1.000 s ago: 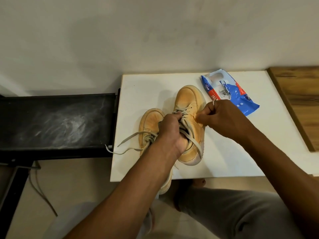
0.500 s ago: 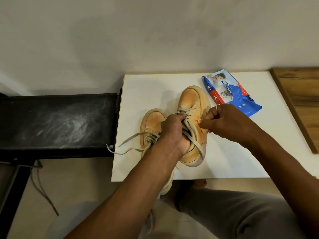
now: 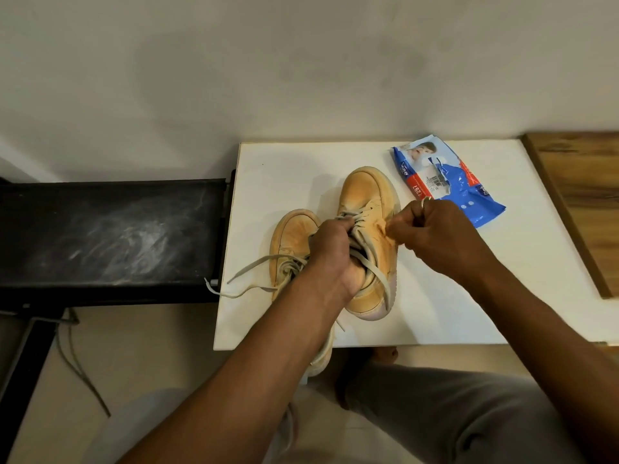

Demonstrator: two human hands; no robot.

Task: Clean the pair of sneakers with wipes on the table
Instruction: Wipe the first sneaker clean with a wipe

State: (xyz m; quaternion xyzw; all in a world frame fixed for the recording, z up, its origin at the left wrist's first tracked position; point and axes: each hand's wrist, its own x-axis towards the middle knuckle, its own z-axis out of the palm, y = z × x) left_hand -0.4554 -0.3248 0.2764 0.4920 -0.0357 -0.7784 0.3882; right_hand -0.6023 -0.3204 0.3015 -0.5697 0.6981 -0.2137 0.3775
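Two tan sneakers lie on the white table (image 3: pixel 469 296). The right sneaker (image 3: pixel 363 192) points away from me, and my left hand (image 3: pixel 335 252) grips it at the laces and opening. My right hand (image 3: pixel 442 236) is curled against that shoe's outer side and pinches a small crumpled wipe (image 3: pixel 385 230), which looks tan in this light. The left sneaker (image 3: pixel 291 232) lies beside it, its loose laces trailing off the table's left edge and its heel hidden under my left forearm. A blue pack of wipes (image 3: pixel 449 182) lies behind my right hand.
A black bench (image 3: pixel 110 236) stands lower, against the table's left side. A wooden board (image 3: pixel 582 195) borders the table on the right. A wall runs right behind the table. My knees are below its front edge.
My right hand has shifted slightly along the right sneaker's side. My left hand keeps the same grip. The view has drifted a little.
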